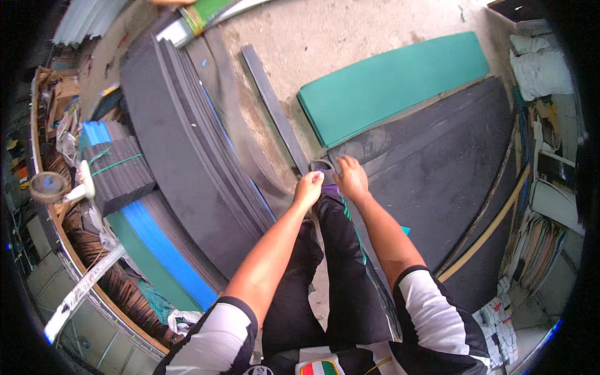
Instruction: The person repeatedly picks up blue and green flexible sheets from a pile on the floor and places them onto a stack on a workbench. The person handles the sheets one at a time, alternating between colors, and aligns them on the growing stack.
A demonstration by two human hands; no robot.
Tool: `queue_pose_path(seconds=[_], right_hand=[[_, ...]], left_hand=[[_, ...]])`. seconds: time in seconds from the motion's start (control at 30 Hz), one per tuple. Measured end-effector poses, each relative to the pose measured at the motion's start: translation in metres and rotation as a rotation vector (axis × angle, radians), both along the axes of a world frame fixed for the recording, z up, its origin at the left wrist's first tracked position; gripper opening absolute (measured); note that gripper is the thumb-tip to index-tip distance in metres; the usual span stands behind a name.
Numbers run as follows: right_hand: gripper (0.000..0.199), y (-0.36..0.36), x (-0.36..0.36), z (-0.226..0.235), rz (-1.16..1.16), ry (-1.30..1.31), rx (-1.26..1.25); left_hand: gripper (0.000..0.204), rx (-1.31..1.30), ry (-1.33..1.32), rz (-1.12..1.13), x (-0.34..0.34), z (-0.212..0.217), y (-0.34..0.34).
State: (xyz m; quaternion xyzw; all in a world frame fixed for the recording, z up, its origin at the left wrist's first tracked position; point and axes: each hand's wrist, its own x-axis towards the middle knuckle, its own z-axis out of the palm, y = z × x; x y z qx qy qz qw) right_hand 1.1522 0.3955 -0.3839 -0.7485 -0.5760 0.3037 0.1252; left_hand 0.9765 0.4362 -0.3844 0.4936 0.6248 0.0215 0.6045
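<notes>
My left hand (308,190) is closed, its thumb and fingers pressed together over the lower end of a long dark strip (273,106) on the floor. What it pinches, if anything, is too small to make out. Just to its right, my right hand (352,179) has loosely bent fingers, with a gap between thumb and forefinger; I see nothing in it. A small dark curled piece (322,166) lies between and beyond the two hands. Something purple (331,187) shows below them, partly hidden by my hands and trouser leg.
A green foam sheet stack (394,87) lies ahead, beside wide black sheets (437,187) on the right. Long dark sheets (181,144) are stacked at left, near a bundle of dark strips (117,165) bound with green cord. A yellowish pole (487,228) lies at far right.
</notes>
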Motion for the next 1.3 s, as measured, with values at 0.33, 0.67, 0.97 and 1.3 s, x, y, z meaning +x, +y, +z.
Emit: queue_pose_path(seconds=[0.33,0.67,0.97,1.3], right_hand=[[0.062,0.069,-0.011,-0.23,-0.038,-0.173,-0.083],[0.047,0.071,-0.008,-0.257,0.069,-0.339,-0.116],[0.027,0.055,0.009,-0.233,-0.023,-0.19,0.098],[0.02,0.044,0.033,-0.064,-0.004,-0.221,0.235]], left_hand=[[0.044,-0.159,-0.068,0.275,-0.005,-0.224,0.013],[0.037,-0.186,-0.077,0.216,0.016,-0.252,0.004],[0.051,-0.275,-0.156,0.405,0.041,-0.232,0.025],[0.039,-0.434,-0.209,0.43,0.109,-0.087,0.087]])
